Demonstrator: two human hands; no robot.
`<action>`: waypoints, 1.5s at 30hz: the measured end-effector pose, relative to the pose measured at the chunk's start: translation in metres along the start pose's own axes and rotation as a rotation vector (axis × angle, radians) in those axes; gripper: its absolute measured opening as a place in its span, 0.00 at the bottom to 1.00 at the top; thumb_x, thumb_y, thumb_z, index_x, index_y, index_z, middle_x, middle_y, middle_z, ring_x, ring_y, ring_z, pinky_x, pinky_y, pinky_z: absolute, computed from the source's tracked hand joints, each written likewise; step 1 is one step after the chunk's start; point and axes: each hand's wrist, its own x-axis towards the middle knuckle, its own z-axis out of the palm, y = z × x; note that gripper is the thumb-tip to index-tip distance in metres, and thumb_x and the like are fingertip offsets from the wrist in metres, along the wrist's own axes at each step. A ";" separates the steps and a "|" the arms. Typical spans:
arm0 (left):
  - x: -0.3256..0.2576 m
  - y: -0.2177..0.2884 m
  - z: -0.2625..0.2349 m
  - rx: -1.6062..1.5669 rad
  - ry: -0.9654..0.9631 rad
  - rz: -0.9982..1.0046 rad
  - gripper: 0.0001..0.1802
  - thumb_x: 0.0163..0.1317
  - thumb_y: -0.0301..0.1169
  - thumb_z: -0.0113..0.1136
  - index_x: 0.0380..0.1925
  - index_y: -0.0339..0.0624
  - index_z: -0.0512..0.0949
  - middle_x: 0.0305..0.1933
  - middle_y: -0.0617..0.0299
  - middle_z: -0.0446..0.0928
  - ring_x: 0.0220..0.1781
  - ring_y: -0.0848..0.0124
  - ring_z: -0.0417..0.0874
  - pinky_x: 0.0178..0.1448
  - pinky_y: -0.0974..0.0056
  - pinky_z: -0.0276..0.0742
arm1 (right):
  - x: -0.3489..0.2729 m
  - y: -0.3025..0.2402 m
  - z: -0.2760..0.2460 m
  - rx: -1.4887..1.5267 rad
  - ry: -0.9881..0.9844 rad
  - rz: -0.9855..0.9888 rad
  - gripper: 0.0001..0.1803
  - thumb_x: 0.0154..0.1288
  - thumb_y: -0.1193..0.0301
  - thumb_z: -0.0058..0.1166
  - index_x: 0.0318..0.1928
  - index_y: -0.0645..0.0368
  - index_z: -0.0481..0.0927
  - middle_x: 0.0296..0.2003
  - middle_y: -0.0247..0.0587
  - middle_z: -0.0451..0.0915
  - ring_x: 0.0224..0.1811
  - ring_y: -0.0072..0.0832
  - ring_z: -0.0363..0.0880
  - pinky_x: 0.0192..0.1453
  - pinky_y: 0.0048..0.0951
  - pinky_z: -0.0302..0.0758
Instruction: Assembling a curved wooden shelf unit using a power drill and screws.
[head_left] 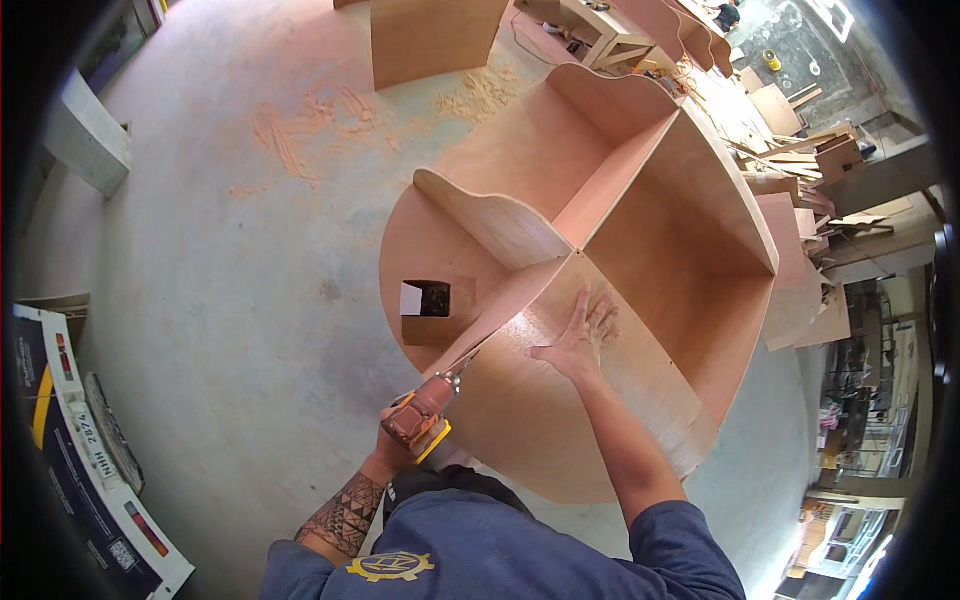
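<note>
My left hand [395, 446] is wrapped round the grip of a power drill [421, 408], brownish-red with a yellow base. Its bit points up and right at the near edge of an upright plywood panel; whether the tip touches the wood I cannot tell. My right hand [578, 338] lies with fingers spread on a broad plywood panel [530, 410], pressed to its face. This panel belongs to a rounded plywood unit with crossing dividers [622, 178]. Inside its left compartment sits an open small cardboard box [425, 330] with dark contents, perhaps screws.
Wood shavings [480, 92] lie on the concrete floor beyond the unit, near a standing plywood box [435, 40]. Offcuts and boards [800, 150] are heaped at the right. A vehicle's rear end [95, 450] stands at the lower left. A pillar [90, 135] rises at the upper left.
</note>
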 end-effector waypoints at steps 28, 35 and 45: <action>0.088 0.035 0.066 -0.438 -0.123 -0.387 0.40 0.51 0.27 0.83 0.65 0.32 0.76 0.52 0.41 0.87 0.51 0.46 0.92 0.55 0.53 0.88 | 0.004 0.011 0.021 0.000 0.074 -0.036 0.95 0.33 0.47 0.92 0.90 0.49 0.29 0.87 0.72 0.23 0.89 0.73 0.18 0.85 0.80 0.27; 0.108 0.044 0.061 -0.438 -0.147 -0.374 0.38 0.52 0.26 0.82 0.64 0.34 0.76 0.53 0.40 0.87 0.53 0.45 0.91 0.56 0.51 0.88 | 0.006 0.011 0.023 -0.022 0.087 -0.024 0.94 0.33 0.44 0.91 0.90 0.48 0.31 0.87 0.71 0.25 0.89 0.74 0.20 0.85 0.81 0.29; 0.116 0.049 0.060 -0.353 -0.157 -0.360 0.35 0.51 0.26 0.81 0.60 0.34 0.78 0.52 0.40 0.87 0.52 0.42 0.90 0.56 0.49 0.87 | 0.006 0.011 0.024 0.001 0.096 -0.031 0.92 0.35 0.44 0.89 0.90 0.45 0.33 0.87 0.69 0.24 0.89 0.75 0.20 0.85 0.82 0.29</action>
